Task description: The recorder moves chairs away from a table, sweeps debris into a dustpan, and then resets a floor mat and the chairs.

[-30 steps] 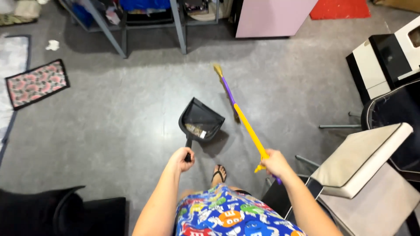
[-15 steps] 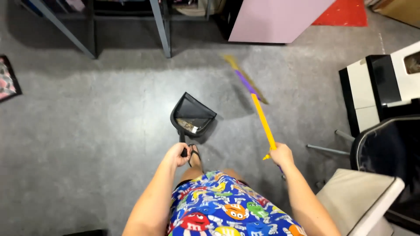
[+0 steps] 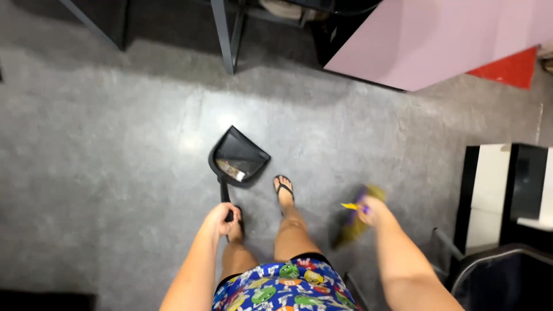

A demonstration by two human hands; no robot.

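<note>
My left hand (image 3: 219,219) grips the handle of a black dustpan (image 3: 238,157), which hangs just above the grey floor with some litter inside its scoop. My right hand (image 3: 371,210) is closed on a yellow and purple broom (image 3: 357,222), seen blurred and foreshortened, its head pointing down beside my right leg. My foot in a black flip-flop (image 3: 284,190) stands between the dustpan and the broom. I wear colourful blue patterned shorts (image 3: 282,285).
A pink panel (image 3: 438,40) leans at the upper right with a red mat (image 3: 510,69) behind it. Grey metal shelf legs (image 3: 224,34) stand at the top. A black and white cabinet (image 3: 507,190) and a dark chair (image 3: 501,282) crowd the right side.
I have stepped forward and the view tilted down. The broom swung from stretched out ahead to hanging close beside my right leg. The dustpan stays in my left hand.
</note>
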